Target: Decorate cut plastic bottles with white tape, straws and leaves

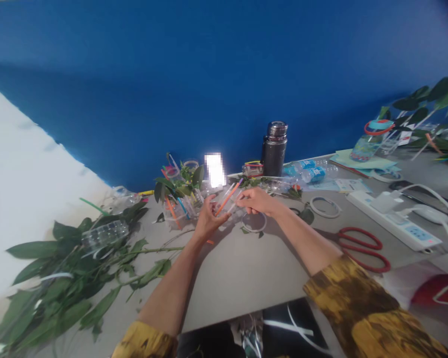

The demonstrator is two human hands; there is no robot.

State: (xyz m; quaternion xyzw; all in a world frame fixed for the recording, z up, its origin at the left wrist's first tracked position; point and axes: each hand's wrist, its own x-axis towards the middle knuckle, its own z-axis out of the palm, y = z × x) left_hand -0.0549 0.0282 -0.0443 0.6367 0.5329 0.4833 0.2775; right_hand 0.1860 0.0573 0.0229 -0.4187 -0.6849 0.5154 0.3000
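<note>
Between my left hand (209, 221) and my right hand (256, 201) is a bundle of thin clear plastic straws (226, 201) with an orange one among them. My left fingers curl around its lower part, and my right fingertips pinch its upper end. Just below my right hand, a clear plastic ring (254, 222) lies on the grey board (242, 273). To the left of my left hand stands a clear cup (175, 214) holding coloured straws and green leaves.
Cut leafy branches (63, 278) lie at the left, beside a white surface. Farther right are red-handled scissors (362, 248), a white power strip (392, 219), and another plastic ring (324, 207). A dark steel flask (274, 149) and plastic water bottles (308, 171) stand against the blue wall (209, 74).
</note>
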